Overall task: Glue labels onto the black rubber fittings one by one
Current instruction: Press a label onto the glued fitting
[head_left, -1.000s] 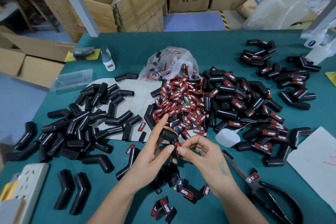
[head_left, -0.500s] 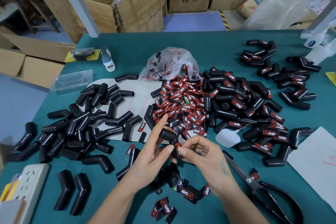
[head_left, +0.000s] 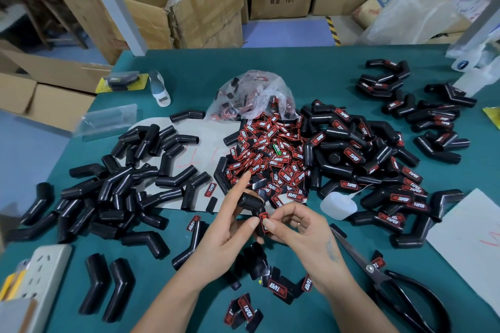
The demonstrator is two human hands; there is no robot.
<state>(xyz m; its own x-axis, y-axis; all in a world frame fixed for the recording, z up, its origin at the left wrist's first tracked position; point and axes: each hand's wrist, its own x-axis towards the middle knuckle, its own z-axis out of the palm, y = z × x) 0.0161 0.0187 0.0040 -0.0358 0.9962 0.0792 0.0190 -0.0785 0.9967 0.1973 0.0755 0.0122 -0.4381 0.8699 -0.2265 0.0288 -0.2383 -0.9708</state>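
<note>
My left hand grips a black elbow-shaped rubber fitting above the green table, with the index finger stretched up along it. My right hand pinches a red and black label against the fitting's lower arm. A heap of loose labels lies just behind my hands. Unlabelled fittings are piled on the left. Labelled fittings are piled on the right. A small white glue bottle lies right of my hands.
Black scissors lie at the lower right beside a white sheet. A clear bag of labels sits behind the heap. A power strip is at the lower left. A few labels lie near my wrists. Cardboard boxes stand beyond the table.
Both hands stay in almost the same place. My right fingers keep working the label on the fitting, with only slight shifts.
</note>
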